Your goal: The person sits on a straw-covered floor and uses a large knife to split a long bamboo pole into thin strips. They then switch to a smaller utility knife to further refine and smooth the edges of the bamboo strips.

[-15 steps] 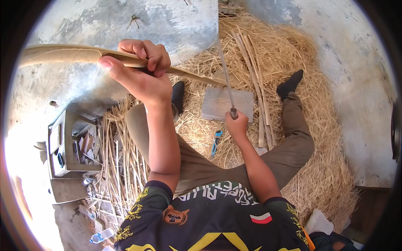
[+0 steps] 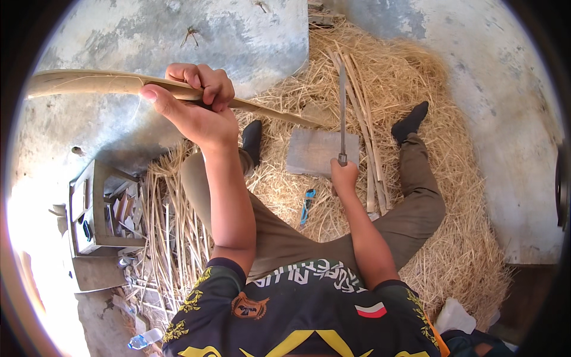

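My left hand [image 2: 205, 110] is closed round a long split bamboo strip [image 2: 89, 82], raised at the upper left. The strip slants down to the right, its far end just beyond a grey block [image 2: 321, 149]. My right hand [image 2: 345, 175] grips the handle of a long-bladed knife [image 2: 342, 113], its blade pointing away from me, to the right of the strip's end and apart from it. The handle is mostly hidden in my fist. A blue box cutter [image 2: 307, 207] lies on the shavings between my legs.
Several bamboo strips [image 2: 372, 143] lie by my right leg, over a deep spread of shavings [image 2: 470, 190]. At left stand a cluttered wooden cabinet [image 2: 107, 208] and a heap of thin sticks [image 2: 172, 220]. A plastic bottle [image 2: 144, 338] lies lower left. A concrete wall [image 2: 250, 35] rises ahead.
The knife has swung to the right, away from the bamboo strip, and its blade now shows broader. My right hand moved slightly right; my left hand and the strip dipped a little.
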Demonstrator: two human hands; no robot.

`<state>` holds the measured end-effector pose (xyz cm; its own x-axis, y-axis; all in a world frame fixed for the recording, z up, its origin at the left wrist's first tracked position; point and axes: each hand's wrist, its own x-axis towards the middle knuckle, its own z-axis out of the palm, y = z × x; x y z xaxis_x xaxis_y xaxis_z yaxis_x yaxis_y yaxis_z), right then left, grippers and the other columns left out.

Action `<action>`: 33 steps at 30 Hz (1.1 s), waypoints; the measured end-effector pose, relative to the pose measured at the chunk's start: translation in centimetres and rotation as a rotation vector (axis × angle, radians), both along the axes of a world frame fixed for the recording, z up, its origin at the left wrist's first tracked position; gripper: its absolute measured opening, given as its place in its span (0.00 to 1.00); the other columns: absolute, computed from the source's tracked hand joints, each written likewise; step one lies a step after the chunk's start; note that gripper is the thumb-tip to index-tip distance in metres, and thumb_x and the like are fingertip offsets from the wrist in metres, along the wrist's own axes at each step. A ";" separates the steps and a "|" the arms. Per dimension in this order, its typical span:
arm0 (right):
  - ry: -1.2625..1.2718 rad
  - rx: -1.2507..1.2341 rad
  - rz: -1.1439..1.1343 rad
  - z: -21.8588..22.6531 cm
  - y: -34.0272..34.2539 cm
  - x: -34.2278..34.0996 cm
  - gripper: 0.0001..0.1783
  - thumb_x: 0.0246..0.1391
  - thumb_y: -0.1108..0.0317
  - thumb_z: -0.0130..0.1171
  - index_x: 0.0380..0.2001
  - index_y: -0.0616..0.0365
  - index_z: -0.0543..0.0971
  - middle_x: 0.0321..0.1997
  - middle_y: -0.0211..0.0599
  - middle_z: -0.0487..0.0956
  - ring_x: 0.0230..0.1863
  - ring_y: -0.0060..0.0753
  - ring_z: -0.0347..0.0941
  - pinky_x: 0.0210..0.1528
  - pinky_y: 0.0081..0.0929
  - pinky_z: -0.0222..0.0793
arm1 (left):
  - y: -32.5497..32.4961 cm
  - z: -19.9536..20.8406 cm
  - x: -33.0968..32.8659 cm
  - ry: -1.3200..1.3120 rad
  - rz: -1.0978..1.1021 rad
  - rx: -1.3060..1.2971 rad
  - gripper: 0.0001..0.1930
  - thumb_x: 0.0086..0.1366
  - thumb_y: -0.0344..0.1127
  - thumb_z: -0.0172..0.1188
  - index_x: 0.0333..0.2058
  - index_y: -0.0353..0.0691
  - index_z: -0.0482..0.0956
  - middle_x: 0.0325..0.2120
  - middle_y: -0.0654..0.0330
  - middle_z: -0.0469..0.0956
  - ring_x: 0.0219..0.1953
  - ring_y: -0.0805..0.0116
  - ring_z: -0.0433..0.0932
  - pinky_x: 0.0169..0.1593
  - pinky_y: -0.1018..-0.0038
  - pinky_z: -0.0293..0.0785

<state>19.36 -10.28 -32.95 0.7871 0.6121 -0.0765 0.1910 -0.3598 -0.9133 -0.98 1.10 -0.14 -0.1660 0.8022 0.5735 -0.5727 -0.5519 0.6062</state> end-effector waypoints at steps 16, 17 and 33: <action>-0.062 -0.054 0.170 3.9 -0.6 -2.2 0.17 0.52 0.60 0.62 0.24 0.67 0.81 0.23 0.55 0.80 0.28 0.53 0.81 0.36 0.48 0.73 | -0.2 -0.1 0.4 -0.009 -0.046 0.020 0.39 0.63 0.84 0.42 0.28 0.47 0.64 0.13 0.69 0.53 0.15 0.77 0.47 0.20 0.76 0.42; -0.046 -0.005 0.150 4.1 -0.6 -2.4 0.17 0.52 0.60 0.61 0.24 0.67 0.81 0.23 0.55 0.80 0.28 0.54 0.81 0.36 0.48 0.73 | -0.3 -0.1 0.5 -0.016 -0.037 0.012 0.39 0.63 0.84 0.42 0.28 0.47 0.64 0.13 0.69 0.53 0.15 0.77 0.47 0.20 0.77 0.42; 0.103 -0.232 0.126 -0.5 -0.4 0.1 0.21 0.49 0.56 0.63 0.22 0.69 0.81 0.22 0.54 0.81 0.28 0.57 0.81 0.37 0.47 0.73 | 0.1 0.3 0.4 -0.019 0.016 0.013 0.37 0.64 0.80 0.46 0.27 0.46 0.65 0.15 0.68 0.56 0.15 0.75 0.53 0.19 0.75 0.49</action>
<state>19.49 -10.72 -33.43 0.6864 0.6617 -0.3017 0.1577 -0.5404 -0.8265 -0.54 1.20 0.13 -0.1900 0.7920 0.5802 -0.5748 -0.5688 0.5883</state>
